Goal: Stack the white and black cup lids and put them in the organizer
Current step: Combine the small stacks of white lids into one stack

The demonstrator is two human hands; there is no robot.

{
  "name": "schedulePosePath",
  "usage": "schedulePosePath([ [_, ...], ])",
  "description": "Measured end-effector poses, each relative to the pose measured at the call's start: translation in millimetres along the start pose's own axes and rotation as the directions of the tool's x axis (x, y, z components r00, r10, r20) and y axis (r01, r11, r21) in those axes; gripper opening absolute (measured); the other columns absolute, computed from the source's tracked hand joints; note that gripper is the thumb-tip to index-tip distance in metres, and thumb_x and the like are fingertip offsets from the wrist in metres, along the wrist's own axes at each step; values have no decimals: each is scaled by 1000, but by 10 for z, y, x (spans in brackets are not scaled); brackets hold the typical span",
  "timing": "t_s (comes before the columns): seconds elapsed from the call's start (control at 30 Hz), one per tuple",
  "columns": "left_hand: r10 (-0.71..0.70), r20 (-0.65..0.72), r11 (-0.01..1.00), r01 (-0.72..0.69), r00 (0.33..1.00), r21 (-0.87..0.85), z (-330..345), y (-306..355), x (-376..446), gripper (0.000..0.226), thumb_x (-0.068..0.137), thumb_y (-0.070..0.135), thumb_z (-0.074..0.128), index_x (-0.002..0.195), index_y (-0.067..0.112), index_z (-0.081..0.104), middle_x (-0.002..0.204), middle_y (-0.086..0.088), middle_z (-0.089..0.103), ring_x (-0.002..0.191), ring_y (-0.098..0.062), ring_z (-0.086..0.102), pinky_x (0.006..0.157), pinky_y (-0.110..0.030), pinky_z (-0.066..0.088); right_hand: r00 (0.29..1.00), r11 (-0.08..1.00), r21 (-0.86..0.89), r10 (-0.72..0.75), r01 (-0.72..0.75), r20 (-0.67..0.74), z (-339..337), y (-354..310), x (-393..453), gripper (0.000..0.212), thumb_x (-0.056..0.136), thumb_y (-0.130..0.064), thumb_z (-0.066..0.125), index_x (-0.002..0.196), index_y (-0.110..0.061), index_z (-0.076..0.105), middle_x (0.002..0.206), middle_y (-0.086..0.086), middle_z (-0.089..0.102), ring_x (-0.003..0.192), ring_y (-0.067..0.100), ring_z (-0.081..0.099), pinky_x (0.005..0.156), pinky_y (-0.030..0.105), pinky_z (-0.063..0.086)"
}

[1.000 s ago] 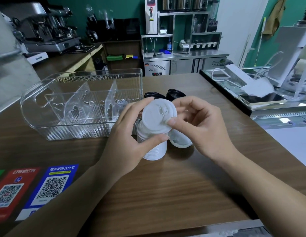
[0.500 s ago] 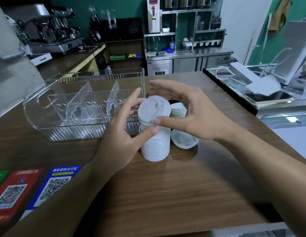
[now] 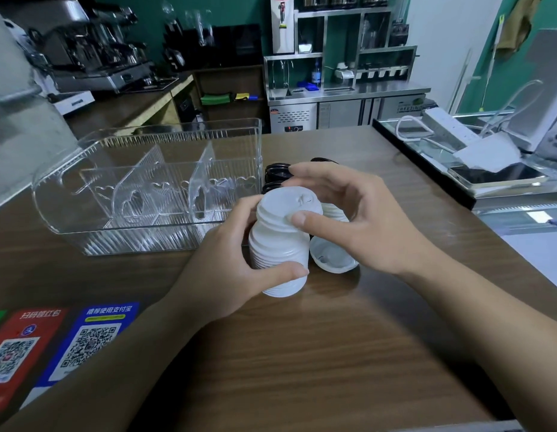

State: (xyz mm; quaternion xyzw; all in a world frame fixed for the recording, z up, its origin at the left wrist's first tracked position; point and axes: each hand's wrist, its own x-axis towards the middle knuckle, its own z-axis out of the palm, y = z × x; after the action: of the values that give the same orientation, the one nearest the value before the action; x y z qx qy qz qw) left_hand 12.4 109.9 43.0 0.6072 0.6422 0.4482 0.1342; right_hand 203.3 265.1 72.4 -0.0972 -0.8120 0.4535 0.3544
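Observation:
A stack of white cup lids [image 3: 281,244] stands on the wooden counter in the middle. My left hand [image 3: 227,269] wraps around the stack's left side, thumb across its lower front. My right hand [image 3: 358,219] holds the top white lid [image 3: 286,202] with thumb at its front rim and fingers behind it. One loose white lid [image 3: 331,257] lies upside down right of the stack, and more white lids [image 3: 333,212] show behind it. Black lids [image 3: 275,173] lie beyond, partly hidden by my fingers. The clear plastic organizer [image 3: 146,185] with dividers sits to the left, nothing in it.
QR code stickers [image 3: 84,341] lie on the counter at the near left. A black-edged glass shelf [image 3: 426,160] with a power strip and cables borders the right. An espresso machine [image 3: 93,48] and steel cabinets stand behind.
The top white lid has been set down onto the stack. My left hand has slid lower around the stack, and my right hand now holds the top lid from the right.

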Motion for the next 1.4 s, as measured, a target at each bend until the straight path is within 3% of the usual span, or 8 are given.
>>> schedulePosePath([
  [0.17,-111,27,987,113,993,-111,30,-59,16,80,76,49,103,143,43,61,134,14,79,125,-13,77,108,-56,62,999,997,-73,30,-28,36,28,16,-39,58,93,-28,89,145,-17,67,131,-7,79,127,9,74,115,41,56],
  [0.33,-138,67,972,148,988,-181,40,-76,26,69,78,46,100,139,40,69,130,10,82,122,-16,79,110,-58,62,997,988,-150,50,-41,51,59,41,-53,55,92,-28,92,141,-20,69,127,-9,80,122,7,75,111,35,58],
  [0.53,-153,96,961,171,984,-218,39,-108,33,68,82,29,103,142,35,71,133,6,82,126,-19,79,113,-59,60,992,983,-167,93,-78,85,103,67,-79,53,94,-31,91,142,-27,69,127,-11,80,124,12,75,101,55,63],
  [0.77,-153,117,953,177,981,-245,38,-150,53,78,78,41,102,147,33,66,139,2,79,132,-25,76,115,-63,57,975,986,-144,110,-83,192,30,36,-62,53,100,-23,85,150,-24,66,138,-13,76,135,9,68,105,59,61],
  [0.9,-139,115,959,163,984,-232,43,-149,50,79,78,43,100,148,36,65,140,4,79,132,-22,76,114,-62,58,972,985,-145,121,-92,202,23,38,-50,54,99,-25,86,150,-23,67,142,-14,74,137,7,67,109,53,60],
  [1.03,-130,109,964,151,986,-217,66,-146,33,84,77,44,100,151,40,61,140,9,79,133,-18,75,116,-58,57,982,980,-175,125,-100,140,33,9,-55,57,89,-25,95,142,-21,73,130,-17,80,124,-3,72,112,32,56],
  [1.23,-111,119,966,135,987,-219,63,-118,21,92,82,41,99,160,43,53,147,10,75,141,-18,70,120,-56,54,984,979,-198,85,-54,154,44,-35,-74,54,89,-23,95,139,-23,74,128,-17,80,122,1,74,112,34,57],
  [1.4,-90,94,990,100,992,-98,56,-100,7,104,84,43,101,168,47,41,157,21,64,148,-9,62,124,-52,50,977,987,-160,59,-26,206,-13,7,-72,58,91,-19,93,144,-19,71,133,-14,79,127,0,72,114,27,54],
])
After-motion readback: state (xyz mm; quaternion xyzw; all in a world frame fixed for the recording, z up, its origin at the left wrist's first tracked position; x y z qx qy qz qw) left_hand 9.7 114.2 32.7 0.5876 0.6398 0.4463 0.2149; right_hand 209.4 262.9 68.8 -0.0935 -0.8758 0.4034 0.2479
